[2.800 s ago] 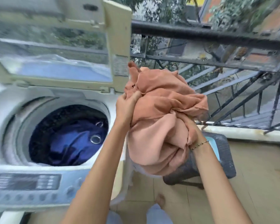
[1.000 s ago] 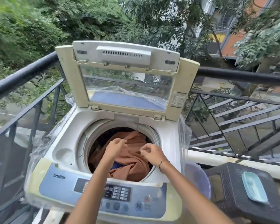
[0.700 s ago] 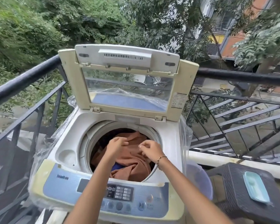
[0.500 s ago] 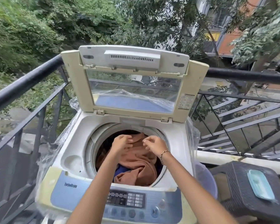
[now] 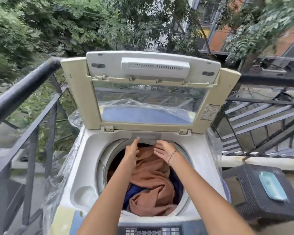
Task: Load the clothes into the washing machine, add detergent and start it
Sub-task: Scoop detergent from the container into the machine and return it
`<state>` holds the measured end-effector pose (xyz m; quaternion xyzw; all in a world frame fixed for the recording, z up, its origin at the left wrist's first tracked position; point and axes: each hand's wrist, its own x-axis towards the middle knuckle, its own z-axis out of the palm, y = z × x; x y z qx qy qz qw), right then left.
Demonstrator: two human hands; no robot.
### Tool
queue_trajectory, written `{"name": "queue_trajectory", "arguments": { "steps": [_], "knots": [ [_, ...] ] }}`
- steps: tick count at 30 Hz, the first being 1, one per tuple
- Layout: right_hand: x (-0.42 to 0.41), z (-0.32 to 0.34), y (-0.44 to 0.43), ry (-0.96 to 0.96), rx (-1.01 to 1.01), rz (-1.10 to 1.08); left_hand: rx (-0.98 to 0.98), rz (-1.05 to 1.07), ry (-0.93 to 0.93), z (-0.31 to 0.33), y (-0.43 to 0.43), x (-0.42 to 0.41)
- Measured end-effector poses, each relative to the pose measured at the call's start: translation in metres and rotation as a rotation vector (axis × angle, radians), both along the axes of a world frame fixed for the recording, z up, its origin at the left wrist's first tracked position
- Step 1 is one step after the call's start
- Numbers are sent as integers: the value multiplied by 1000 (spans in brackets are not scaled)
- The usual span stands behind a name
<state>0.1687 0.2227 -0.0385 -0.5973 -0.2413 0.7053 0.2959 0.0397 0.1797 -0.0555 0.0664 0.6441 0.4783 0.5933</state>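
I stand at the top-loading washing machine [image 5: 85, 170] on the balcony, its lid [image 5: 149, 92] propped upright at the far side. Both my arms reach over the control panel [image 5: 153, 230] at the near edge and across the open drum.

My left hand [image 5: 132, 150] is at the far left rim of the drum, fingers [image 5: 136, 141] straight and pressed together, the tips touching the grey panel just below the lid hinge; it grips nothing. My right hand [image 5: 161, 148] hovers just to the right of it over the far part of the drum, palm turned inward, fingers loosely spread and empty, a thin bracelet [image 5: 171, 154] at the wrist.

The rust-orange cloth [image 5: 151, 180] lies bunched inside the drum, filling most of the opening from far to near. A dark blue garment [image 5: 134, 192] shows under it toward the near left and along the right side.

Clear plastic wrap [image 5: 61, 175] clings to the machine's left side. To the right stands a dark woven stool [image 5: 255, 192] with a pale blue tray [image 5: 272, 185] on top. A black railing [image 5: 24, 89] runs along the left and far sides.
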Motion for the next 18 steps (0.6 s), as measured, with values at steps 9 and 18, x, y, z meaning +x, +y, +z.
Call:
{"name": "queue_trajectory", "arguments": {
  "steps": [9, 18],
  "knots": [
    [-23, -9, 18, 166, -84, -209, 90, 223, -229, -4, 28, -11],
    [-26, -17, 12, 187, -81, -302, 71, 97, -149, -13, 27, -18]
  ]
}}
